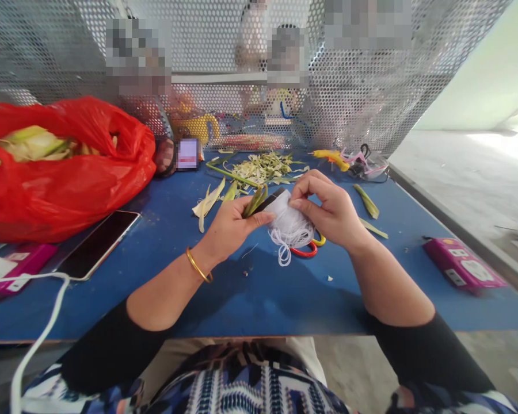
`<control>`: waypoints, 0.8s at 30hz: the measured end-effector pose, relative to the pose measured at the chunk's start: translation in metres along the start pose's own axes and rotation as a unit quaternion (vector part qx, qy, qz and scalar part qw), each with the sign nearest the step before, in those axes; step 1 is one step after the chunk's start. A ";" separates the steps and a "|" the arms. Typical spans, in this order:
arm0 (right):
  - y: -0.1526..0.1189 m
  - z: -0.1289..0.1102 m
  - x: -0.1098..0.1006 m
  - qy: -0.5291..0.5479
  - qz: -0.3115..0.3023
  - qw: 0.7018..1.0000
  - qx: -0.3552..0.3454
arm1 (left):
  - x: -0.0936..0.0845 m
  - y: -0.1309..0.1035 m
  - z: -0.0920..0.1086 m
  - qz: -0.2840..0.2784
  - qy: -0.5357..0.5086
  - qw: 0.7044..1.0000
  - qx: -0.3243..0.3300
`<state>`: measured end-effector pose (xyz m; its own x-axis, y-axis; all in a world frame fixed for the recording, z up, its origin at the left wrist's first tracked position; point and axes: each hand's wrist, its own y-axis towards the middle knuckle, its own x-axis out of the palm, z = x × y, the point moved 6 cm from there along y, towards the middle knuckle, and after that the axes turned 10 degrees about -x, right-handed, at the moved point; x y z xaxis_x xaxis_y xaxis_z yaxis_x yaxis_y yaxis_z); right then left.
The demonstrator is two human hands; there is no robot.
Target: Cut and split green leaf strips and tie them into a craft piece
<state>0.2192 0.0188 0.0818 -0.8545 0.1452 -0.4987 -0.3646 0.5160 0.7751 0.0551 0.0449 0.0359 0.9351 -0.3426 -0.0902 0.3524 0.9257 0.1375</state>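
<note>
My left hand (pixel 231 221), with a gold bangle at its wrist, is closed on a folded green husk strip (pixel 255 201). A dark flat piece (pixel 273 199) sticks out between its fingers and touches a bundle of white thread (pixel 291 215). The left thumb presses against the bundle's near side. My right hand (pixel 323 201) pinches the white thread at the bundle's upper right. Loose loops of it hang down over the table. Partly hidden beneath are scissors with red and yellow handles (pixel 305 251); their blades are out of sight.
A heap of husk scraps (pixel 265 167) lies behind my hands. A red bag (pixel 69 201) of husks and a phone (pixel 99 244) are on the left. A yellow glue gun (pixel 334 158) lies back right, a purple box (pixel 464 264) at right. Perforated mesh (pixel 362 80) stands behind.
</note>
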 end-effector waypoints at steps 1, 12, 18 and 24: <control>0.000 0.001 0.000 0.006 0.003 1.000 0.001 | 0.000 0.000 0.000 0.000 -0.001 1.000 -0.002; 0.001 -0.003 0.001 0.006 0.019 1.000 0.007 | -0.003 0.001 -0.001 0.017 0.032 0.999 -0.017; 0.000 -0.002 0.004 -0.008 -0.010 1.000 -0.002 | -0.003 0.001 -0.003 0.017 0.027 0.999 -0.012; -0.001 0.001 0.004 0.012 0.007 1.000 -0.009 | -0.004 0.000 0.001 0.020 0.021 1.000 -0.011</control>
<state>0.2166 0.0197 0.0786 -0.8681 0.1316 -0.4787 -0.3591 0.4992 0.7886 0.0519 0.0464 0.0368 0.9458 -0.2988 -0.1270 0.3138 0.9418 0.1207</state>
